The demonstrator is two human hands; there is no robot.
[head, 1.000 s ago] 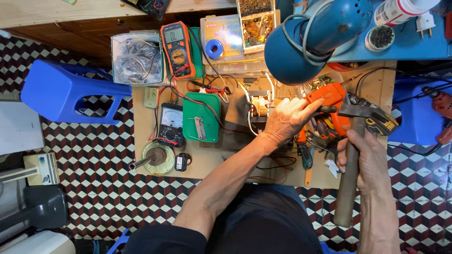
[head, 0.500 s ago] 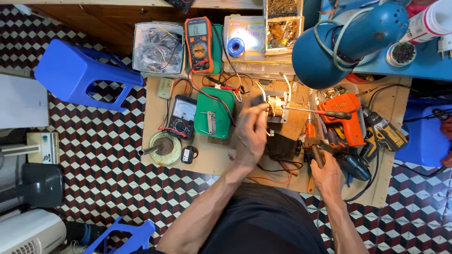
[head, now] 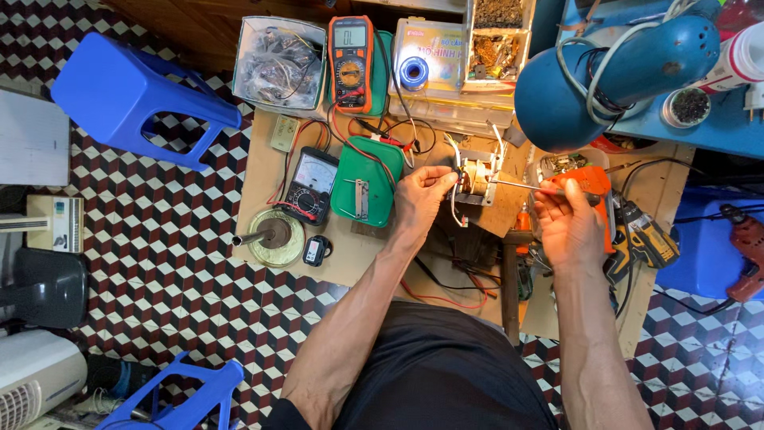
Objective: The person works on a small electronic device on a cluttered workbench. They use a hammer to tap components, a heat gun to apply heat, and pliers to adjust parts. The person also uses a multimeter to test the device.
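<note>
Small copper-wound transformer in metal frame (head: 476, 177): left hand (head: 419, 199) pinches its edge; right hand (head: 567, 223) grips a slim steel-shafted screwdriver (head: 541, 188) touching it.

Floor (head: 159, 263): tumbling-block tile pattern, dark red, black, white.
Stool (head: 131, 99): solid blue.
Bench (head: 263, 167): pale tan wood.
Digital multimeter (head: 350, 64): orange case, dark face.
Analog meter (head: 312, 185): black, white dial.
Case (head: 362, 191): green.
Lamp shade (head: 589, 87): blue.
Screwdriver (head: 549, 189): silver shaft, dark handle.
Drill (head: 587, 179): orange.
Tape roll (head: 413, 72): blue.
Shorts (head: 446, 374): black.
</note>
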